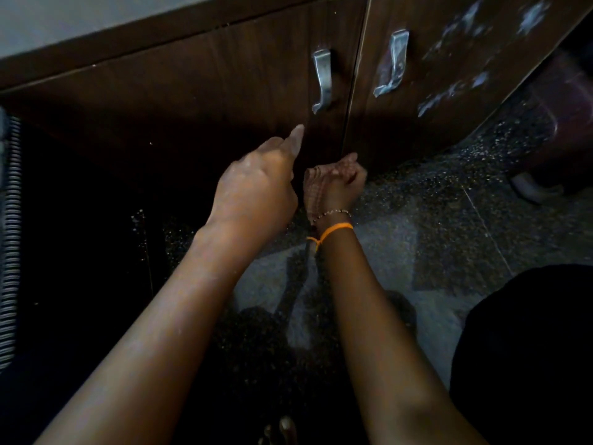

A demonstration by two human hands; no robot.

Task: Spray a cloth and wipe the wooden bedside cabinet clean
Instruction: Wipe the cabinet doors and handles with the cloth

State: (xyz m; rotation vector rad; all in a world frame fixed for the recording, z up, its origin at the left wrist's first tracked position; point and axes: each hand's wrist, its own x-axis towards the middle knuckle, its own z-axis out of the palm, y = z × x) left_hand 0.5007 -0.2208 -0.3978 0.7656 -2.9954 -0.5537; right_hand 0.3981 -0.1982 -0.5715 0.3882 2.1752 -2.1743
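Note:
The dark wooden cabinet (199,101) fills the top of the view, with two doors and a metal handle on each: the left handle (322,80) and the right handle (393,62). My left hand (256,191) reaches toward the left door, its index finger straight with the tip at the wood below the left handle and its other fingers curled. My right hand (341,184) grips a bunched brownish cloth (313,187) low down by the gap between the doors, near the floor. No spray bottle is in view.
White smears (455,88) mark the right door. A speckled stone floor (449,226) lies below the cabinet. A ribbed object (9,236) stands at the left edge. Dark clothing (529,348) fills the lower right, and toes (279,428) show at the bottom.

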